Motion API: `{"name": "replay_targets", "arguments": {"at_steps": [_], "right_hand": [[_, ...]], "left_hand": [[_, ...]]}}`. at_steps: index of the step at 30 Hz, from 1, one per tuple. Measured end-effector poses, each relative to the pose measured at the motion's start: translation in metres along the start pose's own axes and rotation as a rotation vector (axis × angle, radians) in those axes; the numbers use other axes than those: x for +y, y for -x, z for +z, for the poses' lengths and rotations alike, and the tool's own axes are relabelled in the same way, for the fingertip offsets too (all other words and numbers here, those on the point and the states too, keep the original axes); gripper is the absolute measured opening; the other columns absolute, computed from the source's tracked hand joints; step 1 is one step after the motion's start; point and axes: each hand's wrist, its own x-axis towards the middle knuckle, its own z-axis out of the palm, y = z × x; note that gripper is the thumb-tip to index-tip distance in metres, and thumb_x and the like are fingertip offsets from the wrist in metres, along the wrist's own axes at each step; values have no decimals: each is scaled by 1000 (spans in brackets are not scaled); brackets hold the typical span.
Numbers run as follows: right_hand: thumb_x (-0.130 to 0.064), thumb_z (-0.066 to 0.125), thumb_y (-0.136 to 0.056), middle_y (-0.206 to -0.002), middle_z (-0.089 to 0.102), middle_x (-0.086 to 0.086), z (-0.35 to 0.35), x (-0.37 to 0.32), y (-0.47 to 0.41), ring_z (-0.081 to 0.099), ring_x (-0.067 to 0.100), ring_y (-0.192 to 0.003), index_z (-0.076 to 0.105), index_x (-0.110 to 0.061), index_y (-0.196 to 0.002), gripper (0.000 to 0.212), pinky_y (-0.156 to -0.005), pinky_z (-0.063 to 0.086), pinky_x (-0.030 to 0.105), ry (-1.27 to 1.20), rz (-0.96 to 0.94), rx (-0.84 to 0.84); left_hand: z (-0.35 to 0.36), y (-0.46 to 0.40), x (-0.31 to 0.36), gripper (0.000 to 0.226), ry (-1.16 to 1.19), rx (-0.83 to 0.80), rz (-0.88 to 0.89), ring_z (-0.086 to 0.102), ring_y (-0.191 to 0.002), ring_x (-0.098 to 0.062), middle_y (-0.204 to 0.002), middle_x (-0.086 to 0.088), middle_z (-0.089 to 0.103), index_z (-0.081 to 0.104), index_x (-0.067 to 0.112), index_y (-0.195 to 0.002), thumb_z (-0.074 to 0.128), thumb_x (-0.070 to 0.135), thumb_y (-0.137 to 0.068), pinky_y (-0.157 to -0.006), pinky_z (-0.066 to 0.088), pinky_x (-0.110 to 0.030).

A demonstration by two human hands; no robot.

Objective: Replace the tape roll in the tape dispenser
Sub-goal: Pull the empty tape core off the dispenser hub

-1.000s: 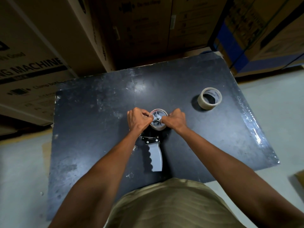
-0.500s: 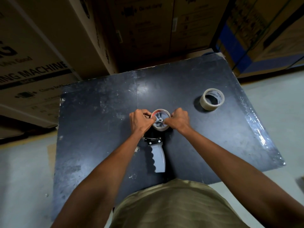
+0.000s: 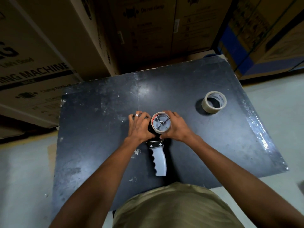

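Observation:
A tape dispenser lies flat on the black table [image 3: 98, 129], its grey ribbed handle [image 3: 159, 162] pointing toward me. A thin tape roll [image 3: 161, 123] sits on the dispenser's grey spoked hub at the far end. My left hand [image 3: 139, 125], with a ring on one finger, presses on the dispenser's dark frame left of the roll. My right hand [image 3: 176, 127] wraps its fingers round the roll's right side. A second, fuller roll of clear tape [image 3: 215, 104] lies flat on the table to the far right, apart from both hands.
Large cardboard boxes [image 3: 49, 46] stand stacked against the table's far and left sides. A blue-and-brown box [image 3: 263, 46] stands at the far right. Pale floor [image 3: 279, 129] runs past the table's right edge.
My left hand has slid off the roll onto the dispenser frame at its left. My right hand has closed further round the roll's right side. The camera has shifted slightly.

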Motion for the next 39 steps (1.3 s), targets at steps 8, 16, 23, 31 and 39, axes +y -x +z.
{"name": "replay_targets", "arguments": {"at_steps": [8, 16, 23, 31, 39], "right_hand": [[-54, 84, -49, -118, 69, 0, 6, 3, 7, 66, 23, -105, 58, -26, -126, 86, -89, 55, 39, -65, -78, 163], [-45, 83, -57, -115, 73, -1, 2, -3, 10, 70, 19, -103, 63, -22, -126, 76, -90, 56, 34, -122, -134, 202], [-45, 88, -55, -111, 75, -5, -3, -6, 3, 70, 17, -100, 64, -25, -122, 74, -88, 57, 36, -93, -142, 211], [-44, 89, -50, -105, 73, -3, 6, 6, 9, 68, 18, -93, 64, -24, -116, 74, -82, 57, 35, -95, -111, 218], [-42, 92, -53, -111, 75, -4, 4, 7, 9, 68, 20, -101, 65, -25, -124, 77, -91, 56, 36, -110, -169, 228]], "left_hand": [[3, -1, 2, 43, 135, 36, -47, 40, -121, -19, -121, 17, 52, 72, 30, -105, 78, 45, -66, -95, 32, -35], [5, 0, -1, 35, 180, 53, -80, 42, -120, -17, -125, 20, 50, 75, 29, -99, 74, 36, -65, -94, 36, -33], [2, -1, -4, 32, 255, 32, -91, 42, -122, -18, -137, 17, 48, 78, 24, -95, 75, 40, -67, -99, 39, -38], [0, -6, -4, 15, 233, -54, -65, 46, -118, -17, -129, 21, 51, 76, 20, -76, 77, 30, -64, -95, 40, -34], [1, -5, -3, 16, 240, -33, -86, 47, -115, -16, -126, 20, 52, 75, 20, -75, 78, 30, -63, -96, 40, -34]]}}
